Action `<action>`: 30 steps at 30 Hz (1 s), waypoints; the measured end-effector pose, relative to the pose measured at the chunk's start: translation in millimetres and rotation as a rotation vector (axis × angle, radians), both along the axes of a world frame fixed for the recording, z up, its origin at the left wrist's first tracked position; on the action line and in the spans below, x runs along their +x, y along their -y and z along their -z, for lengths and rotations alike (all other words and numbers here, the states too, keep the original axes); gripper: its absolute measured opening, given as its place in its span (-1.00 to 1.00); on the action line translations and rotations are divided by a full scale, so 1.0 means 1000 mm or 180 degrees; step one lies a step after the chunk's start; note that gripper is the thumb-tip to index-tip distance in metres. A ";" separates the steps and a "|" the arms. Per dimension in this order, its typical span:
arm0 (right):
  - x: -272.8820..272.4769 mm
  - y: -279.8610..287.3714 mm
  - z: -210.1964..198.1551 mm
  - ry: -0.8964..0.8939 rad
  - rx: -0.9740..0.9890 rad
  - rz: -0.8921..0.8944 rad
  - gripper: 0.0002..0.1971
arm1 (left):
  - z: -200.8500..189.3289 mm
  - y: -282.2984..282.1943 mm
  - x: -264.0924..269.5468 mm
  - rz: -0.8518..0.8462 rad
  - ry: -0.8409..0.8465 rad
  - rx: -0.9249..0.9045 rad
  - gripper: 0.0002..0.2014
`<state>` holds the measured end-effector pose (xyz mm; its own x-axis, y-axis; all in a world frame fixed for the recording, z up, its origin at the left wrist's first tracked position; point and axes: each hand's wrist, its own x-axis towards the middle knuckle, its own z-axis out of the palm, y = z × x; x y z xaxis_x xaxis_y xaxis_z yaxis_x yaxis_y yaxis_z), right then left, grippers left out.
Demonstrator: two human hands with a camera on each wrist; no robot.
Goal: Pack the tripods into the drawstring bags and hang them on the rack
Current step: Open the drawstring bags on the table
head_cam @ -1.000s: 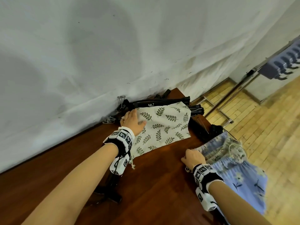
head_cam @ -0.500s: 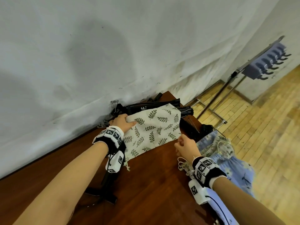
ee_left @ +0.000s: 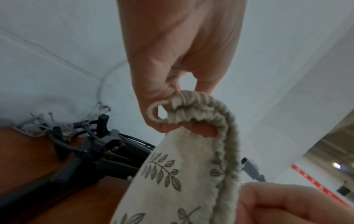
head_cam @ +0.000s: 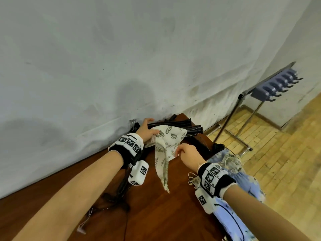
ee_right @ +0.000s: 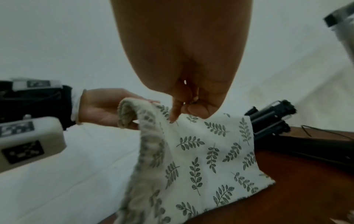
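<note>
A cream drawstring bag (head_cam: 167, 140) with green leaf print is lifted partly off the brown table (head_cam: 156, 206), its lower corner hanging down. My left hand (head_cam: 152, 132) grips its gathered rim (ee_left: 193, 100) between thumb and fingers. My right hand (head_cam: 178, 150) pinches the cloth (ee_right: 201, 151) at the near side. Folded black tripods (head_cam: 173, 122) lie against the wall behind the bag; the left wrist view shows their heads (ee_left: 107, 150). A grey rack (head_cam: 276, 85) with black hooks stands at the right.
A blue floral drawstring bag (head_cam: 232, 162) lies on the table's right edge under my right wrist, its cord (head_cam: 192, 178) loose. Another black tripod (head_cam: 121, 186) lies under my left forearm. The white wall runs close behind the table. Wooden floor lies to the right.
My right hand left the blue bag's cord and now pinches the leaf bag. My left hand has gathered and lifted the bag's rim, so the bag no longer lies flat.
</note>
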<state>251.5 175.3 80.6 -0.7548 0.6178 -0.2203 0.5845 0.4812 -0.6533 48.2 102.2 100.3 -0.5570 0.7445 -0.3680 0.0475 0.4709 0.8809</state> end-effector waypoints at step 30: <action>0.073 -0.017 -0.059 -0.0870 0.0387 -0.0712 -0.72 | -0.103 0.027 0.102 0.0358 0.0113 -0.1441 -0.83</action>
